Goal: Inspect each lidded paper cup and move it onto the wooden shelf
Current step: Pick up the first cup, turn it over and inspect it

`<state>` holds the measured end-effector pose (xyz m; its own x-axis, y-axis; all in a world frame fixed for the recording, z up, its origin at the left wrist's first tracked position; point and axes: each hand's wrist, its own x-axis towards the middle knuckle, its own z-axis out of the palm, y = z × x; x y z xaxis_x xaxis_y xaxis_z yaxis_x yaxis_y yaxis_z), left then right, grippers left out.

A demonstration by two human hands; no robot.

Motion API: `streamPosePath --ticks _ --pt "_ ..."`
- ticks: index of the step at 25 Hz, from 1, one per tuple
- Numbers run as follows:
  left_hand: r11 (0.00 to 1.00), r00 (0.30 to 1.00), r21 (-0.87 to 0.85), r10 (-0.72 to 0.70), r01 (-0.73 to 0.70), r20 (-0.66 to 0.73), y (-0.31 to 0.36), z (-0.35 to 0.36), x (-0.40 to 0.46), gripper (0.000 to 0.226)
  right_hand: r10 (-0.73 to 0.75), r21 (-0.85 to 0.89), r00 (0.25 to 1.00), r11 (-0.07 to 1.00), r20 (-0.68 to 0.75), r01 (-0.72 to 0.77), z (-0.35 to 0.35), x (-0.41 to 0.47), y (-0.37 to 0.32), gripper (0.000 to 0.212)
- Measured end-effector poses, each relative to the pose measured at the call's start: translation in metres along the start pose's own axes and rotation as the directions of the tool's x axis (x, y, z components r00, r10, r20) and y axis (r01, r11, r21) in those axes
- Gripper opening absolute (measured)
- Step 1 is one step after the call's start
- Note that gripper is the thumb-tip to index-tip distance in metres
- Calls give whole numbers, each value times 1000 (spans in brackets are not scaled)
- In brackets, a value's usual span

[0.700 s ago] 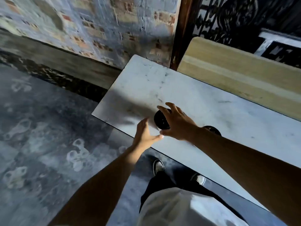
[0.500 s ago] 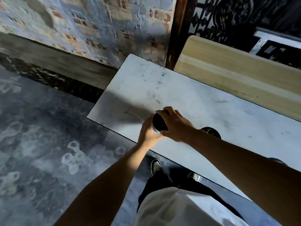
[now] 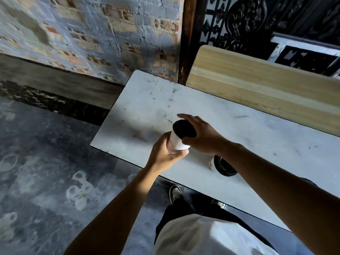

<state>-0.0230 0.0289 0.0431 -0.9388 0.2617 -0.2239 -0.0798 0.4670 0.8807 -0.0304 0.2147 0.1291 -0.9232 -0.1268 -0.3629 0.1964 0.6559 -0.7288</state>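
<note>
paper cup (image 3: 177, 142): head view, white body with black lid (image 3: 184, 130), held over the front-left part of the worktop (image 3: 257, 137); whether the base touches it, cannot tell
axis: long axis tilted, lid end up and leaning toward the far side
left hand (image 3: 162, 153): wrapped round the lower body from the near-left
right hand (image 3: 200, 135): fingers curled over the lid rim from the right
wooden shelf (image 3: 261, 83): beyond the worktop's far edge, up and right of the cup; right hand is nearer to it
second cup (image 3: 223, 165): stands on the worktop just right of the held one, partly under the right forearm
hidden: cup base behind left fingers; lid seating too dark to judge; shelf cut off at right
</note>
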Motion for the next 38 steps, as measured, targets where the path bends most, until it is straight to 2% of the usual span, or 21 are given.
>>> streamPosePath --ticks 4,8,11,14,18,20,26,35,38 --pt "993 995 63 99 -99 6 52 -5 -4 57 63 322 997 946 -47 -44 -36 -17 5 70" --pt "976 995 202 73 -85 67 96 5 -15 58 27 556 999 831 -24 -9 -58 -37 18 55" --pt "936 990 327 109 -131 84 113 17 -23 62 98 637 994 770 -54 -41 -66 -47 30 36" --pt "900 984 402 128 -166 120 123 31 -29 62 185 715 980 695 -74 -77 -67 -57 43 42" --pt "884 985 446 79 -142 156 131 48 -34 61 259 827 961 558 -99 -65 -62 -64 53 29" --pt "881 983 453 69 -140 168 134 53 -35 60 286 849 954 523 -93 -74 -63 -67 57 30" --pt "881 983 455 55 -130 175 138 59 -34 59 302 833 951 541 -65 -115 -68 -71 62 42" --pt "888 977 436 58 -145 206 137 60 -36 58 219 586 968 803 -120 -109 -68 -77 59 44" --pt "907 981 405 44 -118 188 136 62 -38 56 203 526 972 843 -115 -114 -69 -78 54 44"
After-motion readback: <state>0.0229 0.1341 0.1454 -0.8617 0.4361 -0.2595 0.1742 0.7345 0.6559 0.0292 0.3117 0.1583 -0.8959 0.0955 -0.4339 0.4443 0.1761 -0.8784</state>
